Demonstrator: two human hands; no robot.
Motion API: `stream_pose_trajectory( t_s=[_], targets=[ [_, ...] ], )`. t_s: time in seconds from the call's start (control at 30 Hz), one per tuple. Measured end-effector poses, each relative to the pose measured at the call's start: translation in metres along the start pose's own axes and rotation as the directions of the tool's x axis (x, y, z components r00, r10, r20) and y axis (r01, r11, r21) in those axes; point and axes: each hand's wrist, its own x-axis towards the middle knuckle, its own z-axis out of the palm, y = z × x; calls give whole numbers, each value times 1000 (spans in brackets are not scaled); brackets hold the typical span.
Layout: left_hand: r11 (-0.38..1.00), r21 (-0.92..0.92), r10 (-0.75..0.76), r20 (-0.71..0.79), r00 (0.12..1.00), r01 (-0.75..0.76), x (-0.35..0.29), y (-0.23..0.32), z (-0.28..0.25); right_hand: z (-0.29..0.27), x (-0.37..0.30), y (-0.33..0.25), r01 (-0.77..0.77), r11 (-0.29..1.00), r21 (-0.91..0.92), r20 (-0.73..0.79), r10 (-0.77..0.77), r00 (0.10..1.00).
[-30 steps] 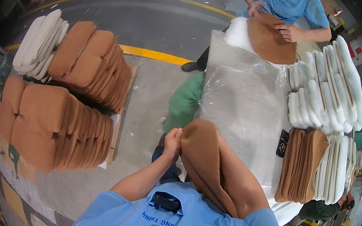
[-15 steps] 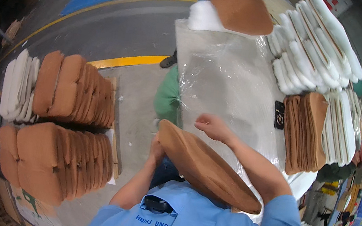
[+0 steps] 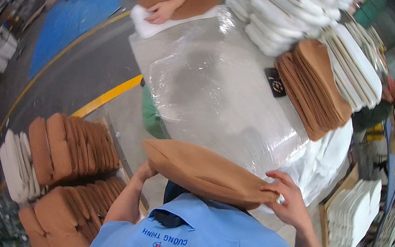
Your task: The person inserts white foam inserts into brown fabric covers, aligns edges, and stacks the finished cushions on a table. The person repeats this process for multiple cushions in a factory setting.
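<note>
A brown fabric-covered cushion (image 3: 205,172) stretches across in front of my blue shirt, at the near edge of the plastic-covered table (image 3: 220,106). My left hand (image 3: 147,171) grips its left end, with most of the fingers hidden behind it. At the opposite end, my right hand (image 3: 289,199) closes its fingers and thumb on the edge, the index finger lifted a little. A small bit of white (image 3: 280,199) shows at these fingertips.
Brown cushions (image 3: 72,151) stand packed at the lower left beside white pads (image 3: 20,164). On the table's right are stacked brown pieces (image 3: 313,89), white padding (image 3: 278,18) and a dark phone-like object (image 3: 275,82). Across the table, a co-worker's hand (image 3: 161,11) presses another brown piece.
My right hand has come from above the table down onto the cushion's right end. The cushion now lies more level across me. The view has turned, shifting the surroundings.
</note>
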Motion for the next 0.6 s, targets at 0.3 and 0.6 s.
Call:
stream_pose_trajectory(
  t_s=[0.3,0.6],
  targets=[
    [987,142,57,126,990,-75,36,34,-7,21,39,17,-140,965,223,-335,210,919],
    [981,173,38,280,959,-90,65,30,-3,6,36,-9,-112,941,319,-484,263,834]
  ],
)
